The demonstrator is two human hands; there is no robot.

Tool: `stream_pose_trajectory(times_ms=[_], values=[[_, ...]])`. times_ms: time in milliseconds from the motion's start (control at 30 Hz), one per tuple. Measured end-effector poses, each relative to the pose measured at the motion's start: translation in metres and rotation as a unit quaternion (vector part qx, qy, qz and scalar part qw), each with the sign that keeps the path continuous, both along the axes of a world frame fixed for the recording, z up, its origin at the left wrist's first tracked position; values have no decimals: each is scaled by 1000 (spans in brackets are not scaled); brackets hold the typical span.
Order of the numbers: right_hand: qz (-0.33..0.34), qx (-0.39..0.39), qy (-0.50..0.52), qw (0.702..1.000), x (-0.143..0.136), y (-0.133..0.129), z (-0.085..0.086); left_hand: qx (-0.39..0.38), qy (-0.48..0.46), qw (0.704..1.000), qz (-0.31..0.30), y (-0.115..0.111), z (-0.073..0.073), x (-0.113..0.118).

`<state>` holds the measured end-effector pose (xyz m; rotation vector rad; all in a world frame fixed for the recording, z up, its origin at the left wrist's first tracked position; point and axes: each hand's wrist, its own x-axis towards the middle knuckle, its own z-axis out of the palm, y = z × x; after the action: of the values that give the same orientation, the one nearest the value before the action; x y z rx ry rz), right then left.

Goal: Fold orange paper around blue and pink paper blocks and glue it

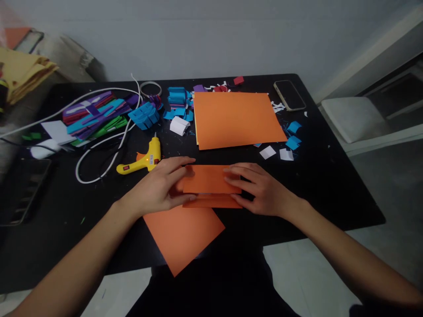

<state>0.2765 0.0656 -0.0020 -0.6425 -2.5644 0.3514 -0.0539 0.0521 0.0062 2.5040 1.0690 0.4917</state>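
A folded sheet of orange paper (211, 179) is held between my two hands near the front of the black table. My left hand (165, 182) grips its left end, thumb at the lower flap and fingers at the upper edge. At the right end, my right hand (259, 187) has its fingers on the upper panel and its thumb at the lower flap. A narrow gap shows between the two flaps. Partly beneath lies a flat orange sheet (185, 235), its corner over the table's front edge. Beside my left hand rests a yellow glue gun (142, 159).
Behind the hands lies a stack of orange paper (236, 119). Blue paper pieces (144, 115), white scraps (267, 152) and bundled coloured strips (95, 112) surround it. A white cable (82, 156) loops at left. A phone (289, 95) lies at the back right.
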Motion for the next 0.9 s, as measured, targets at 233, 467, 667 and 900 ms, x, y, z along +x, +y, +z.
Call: stream_pose_trajectory(times_ms=[233, 467, 667, 900], values=[[-24, -3, -1, 1000, -4, -7, -1, 6, -14, 1000, -7, -2, -5, 2], [-25, -12, -18, 999, -9, -5, 2, 11, -17, 1000, -10, -5, -2, 2], [-33, -38, -5, 999, -9, -6, 2, 9, -23, 1000, -14, -5, -2, 2], [-43, -40, -19, 998, -9, -8, 3, 10, -20, 1000, -12, -5, 0, 4]])
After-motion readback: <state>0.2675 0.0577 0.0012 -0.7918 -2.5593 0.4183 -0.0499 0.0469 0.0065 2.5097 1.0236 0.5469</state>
